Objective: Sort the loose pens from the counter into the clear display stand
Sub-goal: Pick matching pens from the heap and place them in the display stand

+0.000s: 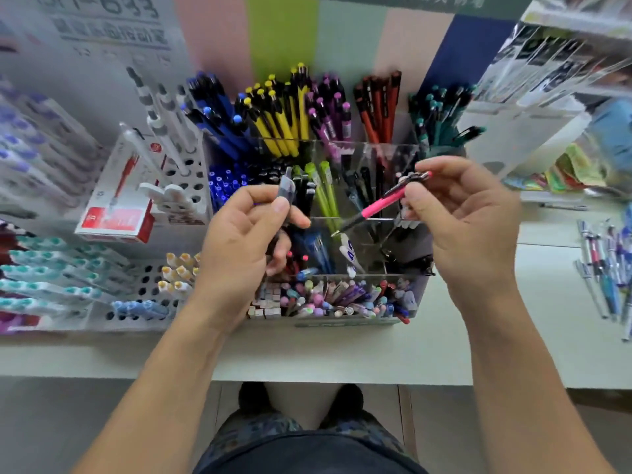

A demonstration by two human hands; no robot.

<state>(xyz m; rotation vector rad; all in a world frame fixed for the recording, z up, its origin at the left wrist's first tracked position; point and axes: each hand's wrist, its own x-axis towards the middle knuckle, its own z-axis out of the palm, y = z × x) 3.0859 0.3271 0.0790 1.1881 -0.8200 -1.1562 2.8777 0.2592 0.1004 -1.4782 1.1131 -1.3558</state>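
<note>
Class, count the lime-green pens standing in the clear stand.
2: both lime-green pens stand side by side in the stand's middle row, between the hands. More may be hidden.

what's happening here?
A person is sorting pens at a counter. The right hand pinches a pink pen above the clear display stand. The left hand grips a greyish pen. More loose pens lie on the counter at far right.

Pale counter (342, 354); clear display stand (337, 234) centre; red box (114, 206) left; loose pens (605, 268) right
</note>
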